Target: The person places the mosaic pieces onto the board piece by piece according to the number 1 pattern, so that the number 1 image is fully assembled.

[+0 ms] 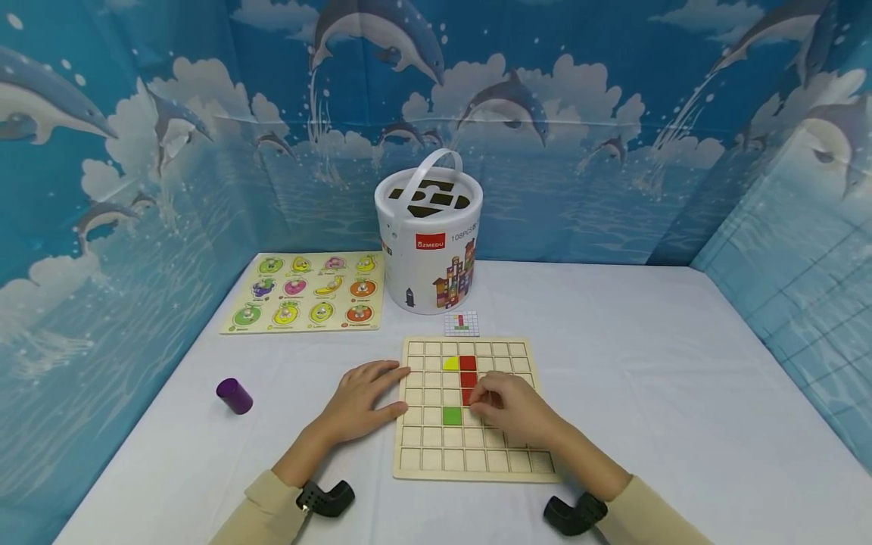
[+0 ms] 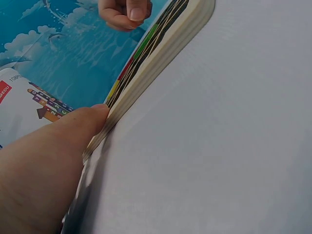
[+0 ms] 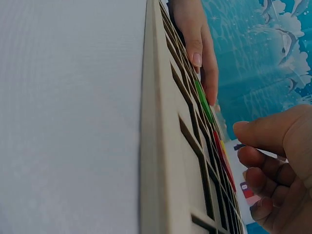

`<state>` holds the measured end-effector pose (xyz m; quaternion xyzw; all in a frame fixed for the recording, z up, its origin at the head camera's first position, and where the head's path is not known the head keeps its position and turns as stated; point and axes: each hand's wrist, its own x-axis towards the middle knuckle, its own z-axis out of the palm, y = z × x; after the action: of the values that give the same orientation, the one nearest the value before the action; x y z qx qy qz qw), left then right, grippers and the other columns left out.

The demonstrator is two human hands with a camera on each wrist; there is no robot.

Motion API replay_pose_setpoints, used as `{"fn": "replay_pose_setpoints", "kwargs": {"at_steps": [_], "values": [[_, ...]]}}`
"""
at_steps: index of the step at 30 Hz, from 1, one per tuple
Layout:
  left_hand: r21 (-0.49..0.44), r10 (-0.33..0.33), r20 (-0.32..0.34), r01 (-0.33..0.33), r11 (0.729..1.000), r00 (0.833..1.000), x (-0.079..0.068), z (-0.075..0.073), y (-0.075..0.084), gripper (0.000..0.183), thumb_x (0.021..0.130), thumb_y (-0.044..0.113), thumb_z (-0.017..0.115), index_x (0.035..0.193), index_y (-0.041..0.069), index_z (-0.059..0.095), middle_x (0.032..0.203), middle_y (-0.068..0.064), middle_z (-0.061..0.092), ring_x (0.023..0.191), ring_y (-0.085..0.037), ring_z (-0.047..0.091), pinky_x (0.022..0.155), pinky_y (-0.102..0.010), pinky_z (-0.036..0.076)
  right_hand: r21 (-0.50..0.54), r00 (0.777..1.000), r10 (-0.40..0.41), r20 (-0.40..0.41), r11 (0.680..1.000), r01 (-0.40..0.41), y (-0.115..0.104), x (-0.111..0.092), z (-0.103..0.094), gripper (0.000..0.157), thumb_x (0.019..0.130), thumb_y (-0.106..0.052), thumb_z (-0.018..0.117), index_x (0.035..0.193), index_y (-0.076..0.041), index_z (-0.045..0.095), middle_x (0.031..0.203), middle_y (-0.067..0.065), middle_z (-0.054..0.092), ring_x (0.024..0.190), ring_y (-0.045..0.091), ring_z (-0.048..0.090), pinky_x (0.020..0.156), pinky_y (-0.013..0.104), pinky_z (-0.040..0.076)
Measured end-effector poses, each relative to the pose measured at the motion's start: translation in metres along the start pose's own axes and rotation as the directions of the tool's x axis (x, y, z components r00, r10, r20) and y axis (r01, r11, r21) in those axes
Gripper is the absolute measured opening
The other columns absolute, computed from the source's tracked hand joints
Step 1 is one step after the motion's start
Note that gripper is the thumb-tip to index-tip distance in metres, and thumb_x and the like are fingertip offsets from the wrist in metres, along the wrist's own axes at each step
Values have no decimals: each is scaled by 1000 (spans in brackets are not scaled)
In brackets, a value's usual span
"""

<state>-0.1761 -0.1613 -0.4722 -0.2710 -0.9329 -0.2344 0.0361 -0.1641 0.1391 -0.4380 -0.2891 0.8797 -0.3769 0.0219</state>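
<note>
A wooden grid board (image 1: 412, 460) lies on the white table. Set in its cells are a yellow tile (image 1: 451, 364) with a curved edge, red tiles (image 1: 468, 363) in a column, and a green square tile (image 1: 452, 415). My left hand (image 1: 361, 401) rests at the board's left edge, fingers spread, thumb touching the rim in the left wrist view. Over the board, beside the lowest red tile, is my right hand (image 1: 514, 409) with curled fingers. In the right wrist view its thumb (image 3: 263, 132) and forefinger are close together, with no tile visible between them.
A small printed pattern card (image 1: 462, 323) lies behind the board. Farther back stands a white lidded bucket (image 1: 422, 280) with a handle. A fruit puzzle board (image 1: 309, 291) is at the back left, and a purple cylinder (image 1: 235, 396) lies left of my left hand.
</note>
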Motion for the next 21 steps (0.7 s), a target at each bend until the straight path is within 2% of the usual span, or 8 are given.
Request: {"fn": "replay_pose_setpoints", "kwargs": {"at_steps": [11, 21], "values": [[-17, -4, 12, 5, 1000, 1000, 0, -2, 0, 60, 94, 51, 56, 146, 24, 48, 147, -4, 44, 138, -28, 35, 110, -57, 22, 6, 997, 73, -24, 997, -72, 14, -13, -20, 8, 90, -12, 72, 85, -17, 67, 78, -11, 56, 71, 9, 50, 61, 24, 44], [-13, 19, -28, -20, 1000, 999, -1, 1, -1, 58, 95, 49, 56, 145, 21, 50, 146, -5, 46, 136, -31, 37, 108, -59, 23, 39, 993, 105, -57, 994, -103, 29, -27, -37, 7, 90, -17, 72, 87, -12, 68, 77, -8, 56, 72, 11, 50, 63, 25, 43]]}}
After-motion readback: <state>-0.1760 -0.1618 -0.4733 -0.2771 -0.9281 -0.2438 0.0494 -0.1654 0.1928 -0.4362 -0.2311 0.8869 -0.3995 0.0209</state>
